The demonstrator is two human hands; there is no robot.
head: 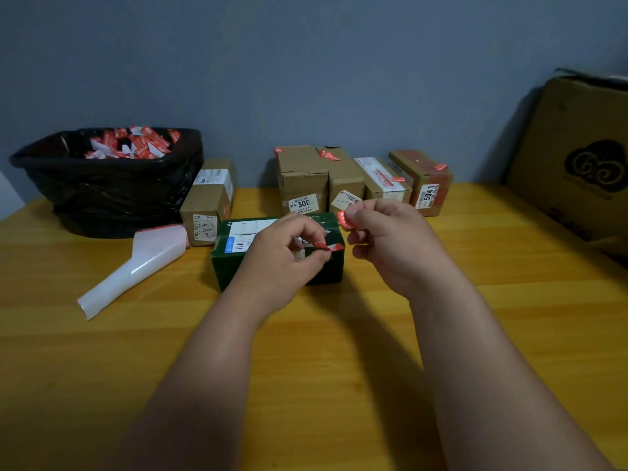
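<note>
1. Two hands at work, both pinching: left hand [289, 256] curled on a red sticker [323, 246] at the top right edge of the green box [238, 265]; right hand [390, 239] gripping a red tab [345, 219], raised just beyond the box's far right corner.
2. Box lying near the middle of the table [339, 334], a little toward the far edge, white label up.
3. Probably sealing that edge with the sticker, to judge by the stickered parcels [302, 178] behind; so lay it half on top, half down the side, and rub from the fold outward to shed creases.
4. Press lightly with the left palm to stop the box sliding; avoid covering the label or barcode.
5. Carry the tab, seemingly peeled backing, to the bin [102, 198] at the far left corner, heaped with red-and-white scraps [131, 144].
6. Left of the box: a curled white sheet [142, 263] and one brown parcel [204, 205], just beside the box.
7. Along the far edge: the parcels in a row of four, touching one another, red stickers on several.
8. At the right edge: a big carton [577, 158] printed with a cloud mark.
9. Yellow wooden top, boards running side to side; plain blue-grey wall [306, 62] behind.
</note>
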